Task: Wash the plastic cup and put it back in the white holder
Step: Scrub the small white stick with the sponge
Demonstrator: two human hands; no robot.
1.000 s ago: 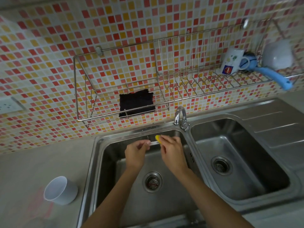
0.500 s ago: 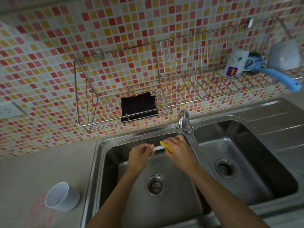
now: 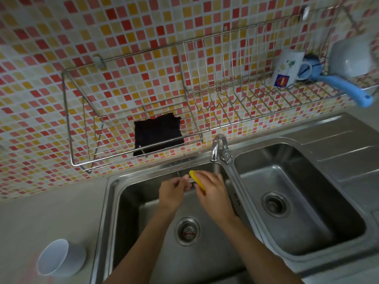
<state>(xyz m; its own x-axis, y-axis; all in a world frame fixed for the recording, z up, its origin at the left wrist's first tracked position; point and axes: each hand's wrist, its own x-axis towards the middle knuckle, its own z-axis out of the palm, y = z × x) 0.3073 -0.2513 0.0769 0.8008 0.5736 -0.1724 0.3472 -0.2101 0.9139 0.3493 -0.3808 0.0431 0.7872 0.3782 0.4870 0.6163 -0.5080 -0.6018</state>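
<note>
Steel sink below us; our left hand pinches thin pale item; right hand grips yellow sponge; white cup on counter, near left.

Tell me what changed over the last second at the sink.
Little changed. Both hands stay over the left basin under the tap: right hand still holds the yellow item, left hand still pinches its pale end. The white cup stays untouched on the counter.
</note>
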